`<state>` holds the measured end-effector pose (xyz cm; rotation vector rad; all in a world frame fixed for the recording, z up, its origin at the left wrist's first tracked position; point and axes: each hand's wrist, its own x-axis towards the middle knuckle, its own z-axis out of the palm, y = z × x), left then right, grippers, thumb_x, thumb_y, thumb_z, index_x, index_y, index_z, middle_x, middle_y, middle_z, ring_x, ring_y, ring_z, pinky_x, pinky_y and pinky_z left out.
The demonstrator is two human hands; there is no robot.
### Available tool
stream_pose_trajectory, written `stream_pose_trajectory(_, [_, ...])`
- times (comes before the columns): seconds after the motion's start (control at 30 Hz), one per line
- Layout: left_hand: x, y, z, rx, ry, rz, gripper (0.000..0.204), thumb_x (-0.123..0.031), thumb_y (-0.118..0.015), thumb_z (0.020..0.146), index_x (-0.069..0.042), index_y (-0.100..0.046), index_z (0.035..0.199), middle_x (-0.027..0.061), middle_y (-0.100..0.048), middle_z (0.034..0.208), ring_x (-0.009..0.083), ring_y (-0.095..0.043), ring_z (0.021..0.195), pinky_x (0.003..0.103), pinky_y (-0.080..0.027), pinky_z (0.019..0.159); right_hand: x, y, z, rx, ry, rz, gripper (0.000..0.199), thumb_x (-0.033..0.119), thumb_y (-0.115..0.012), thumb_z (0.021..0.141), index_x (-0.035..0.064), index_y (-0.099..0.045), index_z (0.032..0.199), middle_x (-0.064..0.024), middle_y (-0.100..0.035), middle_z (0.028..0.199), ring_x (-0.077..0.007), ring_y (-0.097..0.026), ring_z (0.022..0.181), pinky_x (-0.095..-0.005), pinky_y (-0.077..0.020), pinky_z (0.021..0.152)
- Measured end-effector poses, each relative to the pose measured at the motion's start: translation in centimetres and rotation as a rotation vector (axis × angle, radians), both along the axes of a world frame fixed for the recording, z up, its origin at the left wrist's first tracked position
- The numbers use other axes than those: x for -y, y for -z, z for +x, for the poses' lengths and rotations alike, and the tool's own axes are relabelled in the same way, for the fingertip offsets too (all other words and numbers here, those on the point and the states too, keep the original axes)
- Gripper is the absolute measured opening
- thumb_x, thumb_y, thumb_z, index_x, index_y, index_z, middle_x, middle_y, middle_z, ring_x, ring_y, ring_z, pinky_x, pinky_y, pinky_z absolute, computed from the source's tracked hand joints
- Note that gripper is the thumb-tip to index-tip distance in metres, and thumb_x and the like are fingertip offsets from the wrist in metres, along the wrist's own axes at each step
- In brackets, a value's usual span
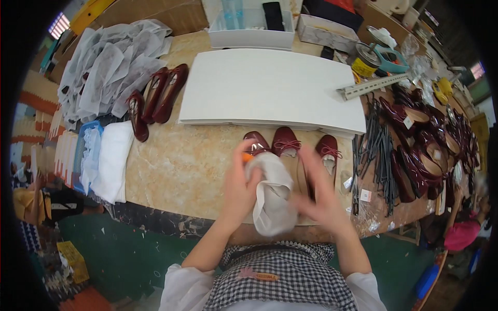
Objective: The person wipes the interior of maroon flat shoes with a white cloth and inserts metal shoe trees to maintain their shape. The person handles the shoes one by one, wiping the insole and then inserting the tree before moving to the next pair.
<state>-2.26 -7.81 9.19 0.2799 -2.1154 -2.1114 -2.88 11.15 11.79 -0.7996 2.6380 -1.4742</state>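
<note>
A crumpled, off-white, cloth-like piece hangs in front of my body, over the table's near edge. My left hand is closed round its left side, and a bit of orange shows by the fingers. Blurred by motion, my right hand is at the other side of the piece, fingers apart and thumb close to it; whether they touch is unclear. Just beyond are dark red bow-front flats: one shoe partly behind the piece, another in the middle, and a third at the right with pale stuffing inside.
A stack of white sheets lies beyond the shoes. More red flats and crumpled wrapping paper are at the left, near a folded white cloth. Dark straps and piled glossy shoes cover the right side.
</note>
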Motion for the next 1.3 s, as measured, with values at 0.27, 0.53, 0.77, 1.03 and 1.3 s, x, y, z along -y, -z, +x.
stream_pose_trajectory(0.27, [0.3,4.4,3.0,0.161,0.369,-0.522,0.030,-0.022,-0.057,0.085,0.000,-0.061,0.106,0.0133,-0.064,0.082,0.0258,-0.064,0.080,0.039,-0.051,0.076,2.7,5.5,-5.2,0.534,0.179,-0.343,0.045,0.013,-0.072,0.079,0.0075,-0.058,0.122,-0.0135,-0.065,0.113,-0.0269,-0.066,0.098,-0.0320,-0.0536,0.078])
stream_pose_trajectory(0.53, [-2.4,5.2,6.7,-0.318,0.500,-1.011,0.020,-0.019,-0.065,0.074,0.000,-0.070,0.075,0.0105,-0.069,0.087,0.0226,-0.064,0.082,0.035,-0.045,0.080,8.6,10.7,-6.1,-0.534,-0.076,0.610,0.005,0.012,-0.060,0.071,0.0091,-0.062,0.075,-0.0082,-0.052,0.085,-0.0236,-0.058,0.079,-0.0360,-0.0458,0.064])
stream_pose_trajectory(0.77, [-2.4,5.2,6.3,-0.323,0.445,-0.991,0.020,-0.021,-0.066,0.075,-0.002,-0.069,0.071,0.0115,-0.069,0.090,0.0219,-0.064,0.086,0.037,-0.044,0.080,5.6,7.2,-5.9,-0.095,-0.022,0.376,0.062,0.026,-0.077,0.070,0.0049,-0.055,0.125,-0.0130,-0.056,0.101,-0.0285,-0.057,0.093,-0.0382,-0.0452,0.084])
stream_pose_trajectory(1.03, [0.0,3.6,4.9,-0.633,0.302,-1.099,0.025,-0.016,-0.065,0.080,0.000,-0.067,0.098,0.0157,-0.064,0.113,0.0273,-0.062,0.104,0.038,-0.041,0.096,6.5,7.5,-7.1,-0.044,0.310,0.309,0.061,0.014,-0.070,0.076,0.0045,-0.048,0.132,-0.0159,-0.060,0.104,-0.0315,-0.062,0.081,-0.0398,-0.0496,0.071])
stream_pose_trajectory(1.3, [-0.5,7.6,3.8,0.399,0.158,0.440,0.054,-0.020,-0.060,0.084,0.002,-0.044,0.131,0.0151,-0.058,0.117,0.0231,-0.060,0.104,0.034,-0.048,0.091,-9.5,6.1,-7.6,0.205,0.545,0.114,0.053,0.018,-0.072,0.081,0.0039,-0.051,0.128,-0.0214,-0.054,0.124,-0.0330,-0.063,0.086,-0.0371,-0.0515,0.080])
